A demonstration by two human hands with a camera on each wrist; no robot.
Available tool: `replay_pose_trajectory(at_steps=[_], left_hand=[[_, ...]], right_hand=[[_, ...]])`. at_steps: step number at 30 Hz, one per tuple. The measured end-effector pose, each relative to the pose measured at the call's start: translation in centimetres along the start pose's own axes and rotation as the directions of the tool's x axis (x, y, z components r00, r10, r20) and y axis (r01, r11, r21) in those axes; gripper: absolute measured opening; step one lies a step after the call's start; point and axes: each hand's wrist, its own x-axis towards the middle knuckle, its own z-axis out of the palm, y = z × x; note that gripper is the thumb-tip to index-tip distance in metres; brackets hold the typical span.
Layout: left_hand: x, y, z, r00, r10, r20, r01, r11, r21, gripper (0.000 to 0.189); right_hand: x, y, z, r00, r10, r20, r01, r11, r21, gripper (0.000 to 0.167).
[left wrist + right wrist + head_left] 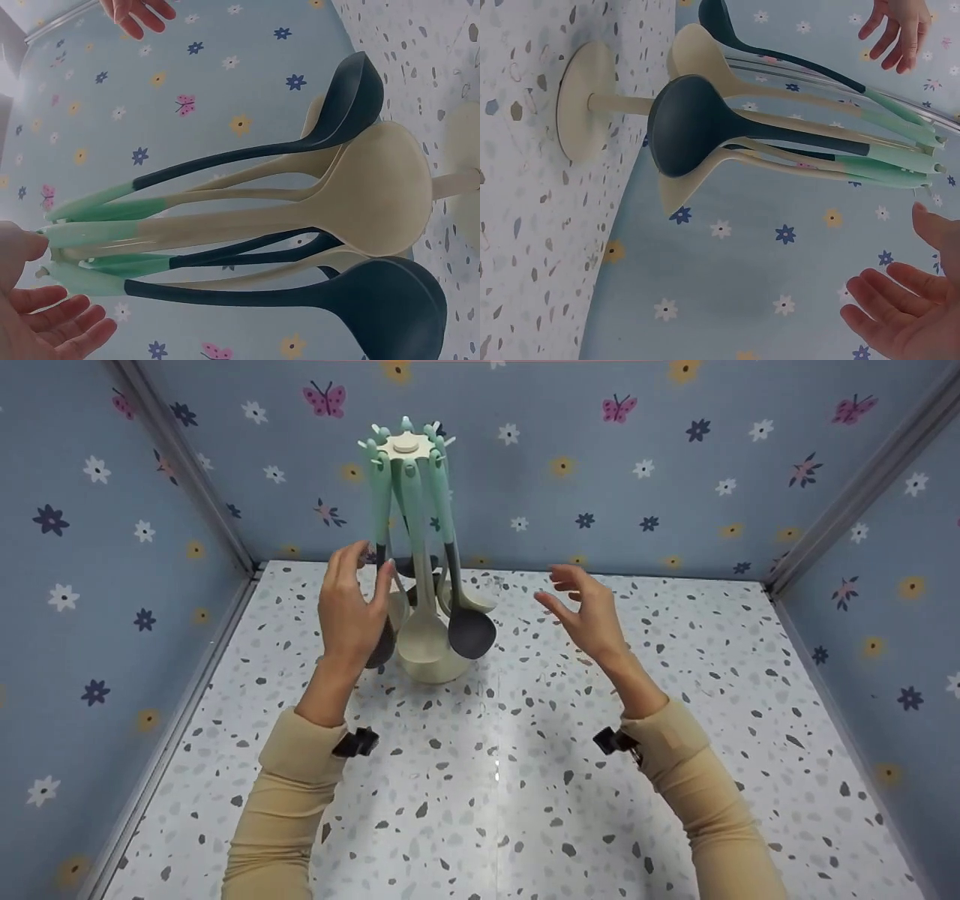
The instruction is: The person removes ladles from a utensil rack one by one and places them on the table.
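Observation:
A utensil stand (pixel 433 669) with a cream round base stands toward the back left of the table. Ladles and other utensils with mint-green handles hang around its top; among them are a cream ladle (pixel 424 637) at the front and a dark ladle (pixel 472 633) to its right. My left hand (pixel 351 611) hovers just left of the utensils, its fingers loosely bent around nothing. In the right wrist view the left hand (pixel 900 30) shows apart from the handles. Off to the right of the stand, my right hand (pixel 590 611) is held in the air, fingers relaxed and holding nothing.
The white speckled table (pixel 480 810) reaches under both forearms. Blue flowered panels (pixel 510 472) enclose it at the back and both sides, with grey metal strips (pixel 187 472) at the corners. A small black device (pixel 356 742) sits at each wrist.

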Motion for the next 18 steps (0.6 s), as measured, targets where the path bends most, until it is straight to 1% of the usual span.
replay_pose_trajectory(at_steps=[3,6,10,13,15,18], left_hand=[[0.9,0.0,-0.3,1.0,-0.012,-0.015,0.011,0.999,-0.038,0.039],[1.9,0.0,-0.5,0.999,-0.04,-0.022,0.038,0.996,-0.083,0.037],[3.3,0.1,-0.6,0.996,-0.092,-0.014,0.09,0.988,-0.122,0.035],[4.3,0.2,-0.6,0.995,-0.104,-0.01,0.102,0.987,-0.124,0.033],[4.9,0.3,-0.6,0.994,-0.106,-0.013,0.104,0.986,-0.128,0.031],[5.9,0.6,-0.7,0.992,-0.124,-0.014,0.121,0.985,-0.125,0.03]], right_hand=[[1.0,-0.6,0.1,1.0,0.021,-0.008,-0.021,0.999,0.041,0.039],[2.1,-1.4,0.3,0.999,0.033,-0.019,-0.032,0.995,0.09,0.036],[3.3,-4.1,0.0,0.999,0.046,-0.023,-0.042,0.986,0.162,0.029],[4.3,-6.1,-0.3,0.998,0.058,-0.018,-0.053,0.978,0.202,0.026],[5.1,-6.6,-0.3,0.997,0.076,-0.012,-0.072,0.972,0.224,0.024],[6.5,-6.2,0.1,0.995,0.101,-0.005,-0.096,0.963,0.25,0.022]])
